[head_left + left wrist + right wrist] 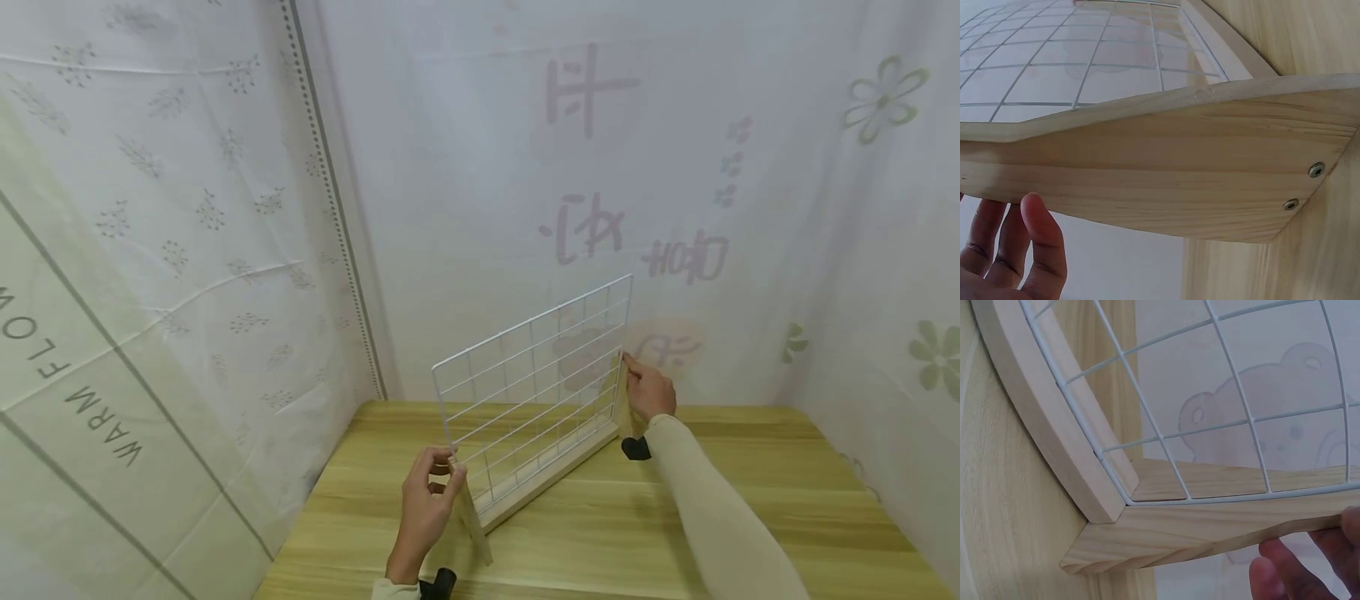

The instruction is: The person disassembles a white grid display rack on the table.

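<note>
Rack (551, 476) stands on the worktop (825, 500) at a slant: right end close to the far edge, left end nearer you and the left edge. Your left hand (427, 504) pinches the left panel (1147, 156) up high; your right hand (651, 392) does likewise on the right panel (1197, 525). Expect light and stiff. Grid (1250, 420) likely bends if loaded mid-span, and looks slicker than bare wood. Best hold: both panels, or the rail (1047, 419) for lifting. Don't pry panels outward; screws (1317, 169) would take that.
</note>
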A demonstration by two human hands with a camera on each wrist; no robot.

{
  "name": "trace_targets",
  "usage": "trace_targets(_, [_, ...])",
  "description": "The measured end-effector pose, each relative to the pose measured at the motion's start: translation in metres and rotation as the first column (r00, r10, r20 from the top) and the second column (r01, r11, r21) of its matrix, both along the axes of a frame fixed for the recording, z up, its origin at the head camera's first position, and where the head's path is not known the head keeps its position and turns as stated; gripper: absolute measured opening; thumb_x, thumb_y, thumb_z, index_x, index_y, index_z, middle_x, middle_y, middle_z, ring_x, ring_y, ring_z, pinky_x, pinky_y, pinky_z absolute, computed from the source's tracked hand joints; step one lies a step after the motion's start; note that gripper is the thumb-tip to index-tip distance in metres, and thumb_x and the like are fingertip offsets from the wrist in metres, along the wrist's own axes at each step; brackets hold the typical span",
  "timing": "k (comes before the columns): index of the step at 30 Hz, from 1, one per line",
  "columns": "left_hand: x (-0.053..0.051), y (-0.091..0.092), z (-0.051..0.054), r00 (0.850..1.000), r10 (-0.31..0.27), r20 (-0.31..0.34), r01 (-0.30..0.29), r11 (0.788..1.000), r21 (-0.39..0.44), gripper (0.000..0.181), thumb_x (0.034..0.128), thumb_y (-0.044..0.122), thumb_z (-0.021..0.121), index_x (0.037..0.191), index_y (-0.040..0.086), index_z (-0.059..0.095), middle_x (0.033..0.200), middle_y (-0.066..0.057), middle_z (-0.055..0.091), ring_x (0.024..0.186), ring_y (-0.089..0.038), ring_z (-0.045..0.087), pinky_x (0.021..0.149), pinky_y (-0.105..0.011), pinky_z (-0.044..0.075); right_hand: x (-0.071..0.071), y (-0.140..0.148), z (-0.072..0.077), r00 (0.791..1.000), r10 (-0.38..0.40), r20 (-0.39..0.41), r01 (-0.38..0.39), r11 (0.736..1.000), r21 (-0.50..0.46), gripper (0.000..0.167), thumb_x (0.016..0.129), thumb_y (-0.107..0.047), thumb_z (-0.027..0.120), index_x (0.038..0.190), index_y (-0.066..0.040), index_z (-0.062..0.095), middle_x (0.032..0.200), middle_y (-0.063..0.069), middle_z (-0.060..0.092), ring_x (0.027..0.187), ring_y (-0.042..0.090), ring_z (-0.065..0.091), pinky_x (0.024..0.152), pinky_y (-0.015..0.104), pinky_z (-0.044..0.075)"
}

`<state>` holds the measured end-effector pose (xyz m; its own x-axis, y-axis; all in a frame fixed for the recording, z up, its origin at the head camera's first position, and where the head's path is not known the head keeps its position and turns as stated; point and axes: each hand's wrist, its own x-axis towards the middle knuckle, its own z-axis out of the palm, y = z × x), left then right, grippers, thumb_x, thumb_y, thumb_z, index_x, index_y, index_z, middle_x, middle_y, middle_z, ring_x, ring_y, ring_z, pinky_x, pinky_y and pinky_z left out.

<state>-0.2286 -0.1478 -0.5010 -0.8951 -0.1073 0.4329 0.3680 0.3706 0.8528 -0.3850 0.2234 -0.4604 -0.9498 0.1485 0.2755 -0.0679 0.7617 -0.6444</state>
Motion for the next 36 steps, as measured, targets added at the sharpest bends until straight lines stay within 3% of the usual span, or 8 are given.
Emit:
trace_targets(8, [0.004, 0.002, 0.0, 1.0, 0.018, -0.012, -0.018, 1.0, 0.002, 0.022, 0.093, 0.013, 0.072, 0.113, 0.016, 0.064, 0.112, -0.003, 0.064, 0.094, -0.016, 0.059, 0.067, -0.022, 0.054, -0.002, -0.004, 0.001, 0.997, 0.059, 0.04, -0.059, 0.998, 0.004, 0.05, 0.103, -0.018, 0.04, 0.153, -0.016, 0.041, 0.137, 0.027, 0.059, 0.046, 0.015, 0.029, 0.047, 0.029, 0.03])
trace_targets(10, [0.003, 0.003, 0.0, 1.0, 0.021, -0.017, -0.021, 1.0, 0.009, 0.022, 0.0927, 0.013, 0.072, 0.113, 0.016, 0.064, 0.112, -0.002, 0.064, 0.094, -0.016, 0.059, 0.067, -0.022, 0.054, -0.001, -0.002, -0.002, 0.995, 0.085, 0.048, -0.085, 0.996, 0.003, 0.053, 0.103, -0.019, 0.042, 0.156, -0.016, 0.037, 0.137, 0.027, 0.059, 0.045, 0.018, 0.04, 0.046, 0.029, 0.032])
trace_targets(14, [0.002, 0.006, -0.002, 0.999, 0.028, -0.029, -0.028, 1.0, 0.014, 0.026, 0.0919, 0.01, 0.072, 0.116, 0.015, 0.065, 0.111, -0.003, 0.064, 0.094, -0.016, 0.059, 0.066, -0.022, 0.053, 0.007, -0.006, -0.006, 0.996, 0.083, 0.033, -0.082, 0.996, -0.028, 0.061, 0.101, -0.019, 0.048, 0.159, -0.017, 0.029, 0.14, 0.024, 0.059, 0.088, 0.039, 0.071, 0.063, 0.041, 0.051])
trace_targets(17, [0.002, 0.008, -0.003, 0.999, 0.035, -0.032, -0.034, 0.999, 0.028, 0.028, 0.0913, 0.008, 0.073, 0.117, 0.014, 0.064, 0.111, -0.004, 0.063, 0.094, -0.015, 0.058, 0.066, -0.022, 0.053, 0.018, -0.018, -0.01, 0.998, 0.055, 0.026, -0.052, 0.992, -0.111, 0.063, 0.102, -0.022, 0.049, 0.161, -0.018, 0.024, 0.147, 0.023, 0.053, 0.115, 0.047, 0.063, 0.084, 0.054, 0.053])
trace_targets(20, [0.003, 0.008, -0.004, 0.999, 0.05, -0.018, -0.049, 0.998, 0.041, 0.029, 0.0913, 0.009, 0.073, 0.118, 0.014, 0.064, 0.11, -0.003, 0.063, 0.094, -0.013, 0.057, 0.067, -0.022, 0.053, 0.03, -0.034, -0.017, 1.0, 0.012, -0.002, -0.012, 0.979, -0.205, 0.057, 0.102, -0.023, 0.052, 0.156, -0.014, 0.036, 0.149, 0.024, 0.05, 0.12, 0.048, 0.06, 0.095, 0.06, 0.05])
trace_targets(25, [0.005, 0.004, -0.003, 0.997, 0.069, -0.026, -0.067, 0.997, 0.044, 0.027, 0.0926, 0.012, 0.072, 0.118, 0.016, 0.065, 0.111, -0.004, 0.064, 0.095, -0.012, 0.059, 0.068, -0.023, 0.054, 0.045, -0.065, -0.031, 0.994, 0.008, -0.108, -0.043, 0.944, -0.328, 0.049, 0.099, -0.018, 0.061, 0.145, -0.004, 0.051, 0.138, 0.025, 0.06, 0.121, 0.044, 0.061, 0.101, 0.06, 0.048])
trace_targets(28, [0.005, 0.004, -0.003, 0.997, 0.066, -0.037, -0.064, 0.997, 0.045, 0.027, 0.0936, 0.013, 0.071, 0.119, 0.018, 0.065, 0.112, -0.004, 0.064, 0.095, -0.012, 0.059, 0.068, -0.022, 0.054, 0.049, -0.079, -0.037, 0.986, 0.019, -0.163, -0.082, 0.918, -0.388, 0.056, 0.096, -0.016, 0.066, 0.148, -0.007, 0.048, 0.133, 0.025, 0.063, 0.121, 0.043, 0.061, 0.099, 0.059, 0.049])
trace_targets(36, [0.006, 0.008, -0.007, 0.998, 0.068, -0.017, -0.067, 0.997, 0.047, 0.029, 0.0937, 0.011, 0.071, 0.121, 0.017, 0.063, 0.114, -0.004, 0.063, 0.097, -0.012, 0.059, 0.068, -0.022, 0.054, 0.055, -0.102, -0.042, 0.982, 0.06, -0.181, -0.13, 0.904, -0.407, 0.067, 0.091, -0.02, 0.075, 0.15, -0.009, 0.044, 0.141, 0.022, 0.057, 0.129, 0.04, 0.054, 0.094, 0.055, 0.053])
